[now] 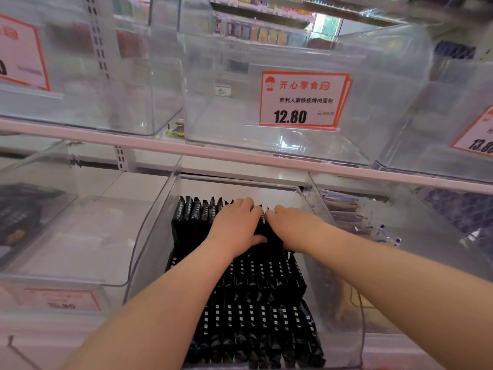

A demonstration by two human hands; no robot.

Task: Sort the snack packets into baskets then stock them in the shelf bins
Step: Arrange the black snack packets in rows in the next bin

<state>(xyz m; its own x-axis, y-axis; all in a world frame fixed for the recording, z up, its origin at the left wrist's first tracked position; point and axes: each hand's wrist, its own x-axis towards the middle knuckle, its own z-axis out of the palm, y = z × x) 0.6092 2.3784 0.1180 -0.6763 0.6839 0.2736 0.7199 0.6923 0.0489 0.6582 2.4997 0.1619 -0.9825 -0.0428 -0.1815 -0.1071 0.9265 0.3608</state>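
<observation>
Several black snack packets (256, 303) with white lettering stand in tight rows inside a clear plastic shelf bin (157, 225) on the lower shelf. My left hand (234, 222) lies palm down on the back row, its fingers curled over the packets' top edges. My right hand (290, 225) rests just beside it on the same row, fingers bent over the packets. Both forearms reach in from the bottom of the view.
An upper shelf rail (240, 153) crosses above the bin, carrying clear bins and a price card reading 12.80 (301, 100). A clear bin (66, 236) sits to the left. The bin on the right holds blue and white packets (354, 217).
</observation>
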